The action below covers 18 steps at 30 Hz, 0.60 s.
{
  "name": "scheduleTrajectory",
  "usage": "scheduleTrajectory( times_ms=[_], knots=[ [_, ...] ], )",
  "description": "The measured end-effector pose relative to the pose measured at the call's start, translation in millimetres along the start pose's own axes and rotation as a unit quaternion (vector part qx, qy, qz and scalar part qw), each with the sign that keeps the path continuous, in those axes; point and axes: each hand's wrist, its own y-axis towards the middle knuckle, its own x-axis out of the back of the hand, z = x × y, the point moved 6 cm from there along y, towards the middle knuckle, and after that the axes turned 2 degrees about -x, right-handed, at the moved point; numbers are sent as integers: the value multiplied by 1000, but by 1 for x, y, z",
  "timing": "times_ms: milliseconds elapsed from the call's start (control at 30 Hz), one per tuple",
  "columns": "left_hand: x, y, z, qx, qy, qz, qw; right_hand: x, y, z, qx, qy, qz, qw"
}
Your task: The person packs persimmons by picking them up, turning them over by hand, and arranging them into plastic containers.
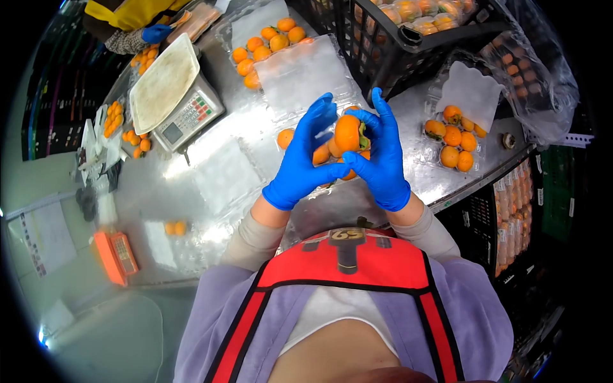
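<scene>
While the blue-gloved R hand (387, 152) pinches a round orange fruit (347, 135) w/ green calyx, the blue-gloved L hand (300, 158) is spread alongside; contact unclear. Fruit is R of grey-white electronic scale (175, 96); black latticed plastic crate (389, 57) likewise, farther off.

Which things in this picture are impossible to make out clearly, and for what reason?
All in the head view:
Persimmons around the left hand and right hand: full count hidden by both.
Scale display: any reading too small.
Co-worker: body mostly cut off by the top edge.
Paper sheet, far left: print too small.
Black crate: lower contents hidden by its wall.
</scene>
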Motion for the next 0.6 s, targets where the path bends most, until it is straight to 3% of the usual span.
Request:
scheduleTrajectory(
  times_ms=[67,100,167,267,400,467,500,600],
  knots=[
    [-9,-2,8,121,-247,16,961,4,0,3,57,-82,-12,995],
    [-8,-2,8,122,-247,15,961,6,-1,4,56,-81,-12,995],
    [-9,-3,13,174,-299,21,938,4,-3,7,77,-219,14,973],
    [-11,-1,14,168,-327,37,929,2,-8,5,92,-248,29,964],
    [-6,-1,11,153,-274,2,950,5,-8,-1,99,-268,28,958],
    [1,3,-2,60,-193,-37,979,4,-1,14,138,-297,14,945],
    [2,2,-1,61,-193,-39,979,6,0,14,137,-295,15,945],
    [9,0,-2,32,-146,-52,988,17,3,9,113,-225,15,968]
  ],
)
